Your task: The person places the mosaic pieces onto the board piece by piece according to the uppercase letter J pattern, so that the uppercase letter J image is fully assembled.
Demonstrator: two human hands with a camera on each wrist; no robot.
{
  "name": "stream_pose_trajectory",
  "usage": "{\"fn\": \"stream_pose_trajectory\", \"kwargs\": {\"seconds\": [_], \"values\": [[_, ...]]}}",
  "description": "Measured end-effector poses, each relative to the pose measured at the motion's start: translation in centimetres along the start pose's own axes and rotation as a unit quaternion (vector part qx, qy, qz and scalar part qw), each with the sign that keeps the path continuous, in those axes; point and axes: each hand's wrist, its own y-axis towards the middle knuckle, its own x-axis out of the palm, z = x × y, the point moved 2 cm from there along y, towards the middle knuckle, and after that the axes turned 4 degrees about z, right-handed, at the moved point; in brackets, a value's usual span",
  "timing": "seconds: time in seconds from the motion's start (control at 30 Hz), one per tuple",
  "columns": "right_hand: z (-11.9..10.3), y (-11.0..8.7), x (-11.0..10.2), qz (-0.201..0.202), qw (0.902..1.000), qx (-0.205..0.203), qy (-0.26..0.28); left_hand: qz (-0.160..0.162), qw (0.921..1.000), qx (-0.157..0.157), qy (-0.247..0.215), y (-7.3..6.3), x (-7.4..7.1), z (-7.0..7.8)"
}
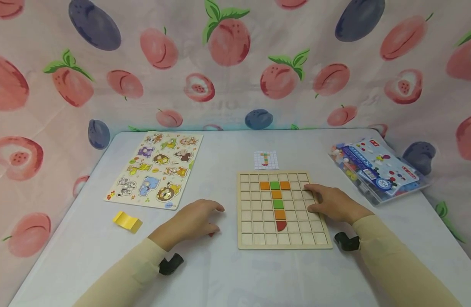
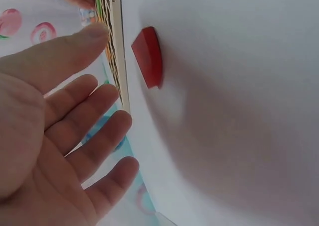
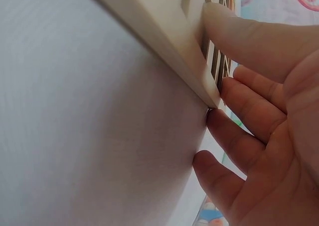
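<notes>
A square wooden grid board (image 1: pixel 258 241) lies on the table. Orange and green tiles (image 1: pixel 278 204) form a T shape in its cells, with a red quarter-round piece (image 1: pixel 281 225) at the bottom. My right hand (image 1: pixel 336 204) rests at the board's right side, thumb and forefinger touching its surface. In the right wrist view, the other fingertips (image 3: pixel 219 117) are close to the board's edge. Left of the board hovers my left hand (image 1: pixel 191 219), fingers spread and relaxed, holding nothing. Below its thumb a loose red piece (image 2: pixel 148 57) lies on the table, apart from the fingers.
Behind the board lies a small pattern card (image 1: pixel 271 160) with a similar T figure. An animal puzzle board (image 1: pixel 152 170) is at the left, with a yellow wavy block (image 1: pixel 127 221) in front of it. A clear plastic box (image 1: pixel 377 170) of colourful pieces stands at the right.
</notes>
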Motion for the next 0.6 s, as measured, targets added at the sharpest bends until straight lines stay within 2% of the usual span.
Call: {"fn": "stream_pose_trajectory", "kwargs": {"seconds": [0.17, 0.4, 0.6], "values": [[0.14, 0.06, 0.01, 0.000, 1.0000, 0.001, 0.002, -0.012, 0.9999, 0.004, 0.004, -0.35, 0.09, -0.44], [0.23, 0.16, 0.07, -0.002, 1.0000, -0.001, 0.000, -0.040, 0.9992, -0.007, 0.004, -0.56, 0.18, -0.71], [0.18, 0.17, 0.04, -0.002, 1.0000, -0.005, -0.006, -0.033, 0.9990, 0.011, 0.026, -0.52, -0.01, -0.69]]}}
